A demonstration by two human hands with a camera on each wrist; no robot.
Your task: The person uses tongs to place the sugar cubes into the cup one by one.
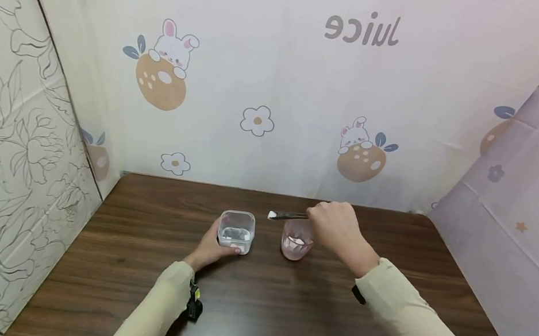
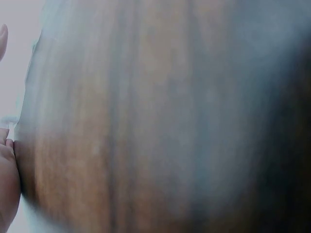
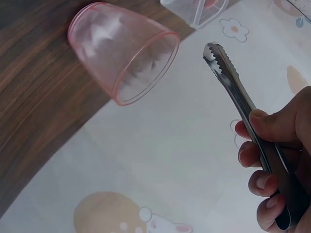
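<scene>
Here, left hand (image 1: 211, 248) gripping clear container (image 1: 238, 221), right hand (image 1: 337, 229) grasping tongs (image 1: 291, 216) pinching a white piece (image 1: 272, 215), pink cup (image 1: 294, 254) nearby

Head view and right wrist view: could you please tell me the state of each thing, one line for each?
Clear container: open on top, white pieces inside, gripped by the left hand.
Pink cup: upright on the table, open on top, with white contents.
Tongs: held in the right hand, tips pinching a white piece.
White piece: raised off the table.
</scene>
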